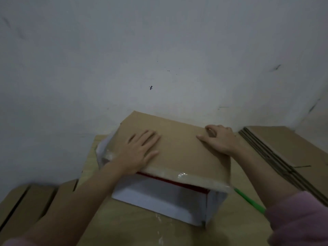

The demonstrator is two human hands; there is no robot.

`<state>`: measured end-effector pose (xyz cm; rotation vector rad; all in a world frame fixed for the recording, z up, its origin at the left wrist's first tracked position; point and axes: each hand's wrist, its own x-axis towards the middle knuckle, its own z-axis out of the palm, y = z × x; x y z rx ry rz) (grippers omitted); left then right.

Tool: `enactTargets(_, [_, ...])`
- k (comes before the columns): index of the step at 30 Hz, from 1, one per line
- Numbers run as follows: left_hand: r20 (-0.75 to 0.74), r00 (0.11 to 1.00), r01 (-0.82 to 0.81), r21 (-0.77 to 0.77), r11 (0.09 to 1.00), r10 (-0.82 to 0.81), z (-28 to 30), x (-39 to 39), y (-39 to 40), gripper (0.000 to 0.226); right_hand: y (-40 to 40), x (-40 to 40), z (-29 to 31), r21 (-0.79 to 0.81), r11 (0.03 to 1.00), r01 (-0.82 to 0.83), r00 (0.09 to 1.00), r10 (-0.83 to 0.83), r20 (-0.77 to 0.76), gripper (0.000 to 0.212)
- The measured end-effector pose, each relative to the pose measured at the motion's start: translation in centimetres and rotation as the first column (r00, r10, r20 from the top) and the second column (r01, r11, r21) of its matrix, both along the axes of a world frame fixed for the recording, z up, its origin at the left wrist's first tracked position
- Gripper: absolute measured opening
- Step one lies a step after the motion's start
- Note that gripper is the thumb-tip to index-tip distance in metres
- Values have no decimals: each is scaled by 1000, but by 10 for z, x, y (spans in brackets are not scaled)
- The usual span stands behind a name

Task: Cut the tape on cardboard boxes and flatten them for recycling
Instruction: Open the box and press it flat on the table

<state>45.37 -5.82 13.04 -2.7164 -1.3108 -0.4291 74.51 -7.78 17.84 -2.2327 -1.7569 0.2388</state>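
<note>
So the person has a white-sided cardboard box with a brown top flap (177, 148) sitting in the middle of the light wooden bench (124, 226), pushed up near the scuffed white wall (159, 50). The left hand (140, 151) lies flat on the flap, fingers spread and straight, pressing down near its left part. The right hand (219, 139) is at the flap's far right edge, fingers curled over that edge and thumb resting on top, so it's gripping the flap. Clear shiny packing tape (186, 175) runs along the near edge of the flap, and under that edge there's a strip of red inside the box. A green stick-like tool (248, 199) lies on the bench just beside the box's right corner, partly hidden by the right forearm; can't tell what it is exactly. A stack of flattened brown cardboard sheets (284, 153) sits off to the right, and more flat brown cardboard (26, 205) lies at the lower left. Pink sleeve (301, 219) on the right arm.
</note>
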Motion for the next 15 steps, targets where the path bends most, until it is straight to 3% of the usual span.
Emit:
enactTargets(2, [-5,990,-139,18,990,139,-2,-5,6,50,-5,-10,3,-24,999,-22,1000,22,-19,64])
enactTargets(4, [-51,968,-249,-34,968,247,-3,-1,11,65,-11,-27,6,-18,999,-26,996,25,-83,64])
enactTargets(6, [60,944,-300,-260,918,326,-3,4,15,80,-19,-49,7,-28,999,-34,990,29,-140,69])
enactTargets(7, [181,918,-264,-388,883,354,0,8,15,75,-26,-60,9,-37,999,-36,990,31,-137,72])
enactTargets(9, [386,821,-206,-486,849,420,7,14,17,60,-39,-84,12,-63,997,-34,997,29,-77,79])
enactTargets(11, [450,746,-174,-580,796,491,14,19,19,54,-51,-103,11,-74,996,-55,998,53,-28,79])
enactTargets(13, [348,811,-190,-603,775,469,22,19,20,62,-57,-112,6,-28,993,-114,980,108,-165,60])
enactTargets(15, [158,906,-266,-512,817,394,31,13,22,60,-55,-111,-5,21,996,-91,853,89,-514,44])
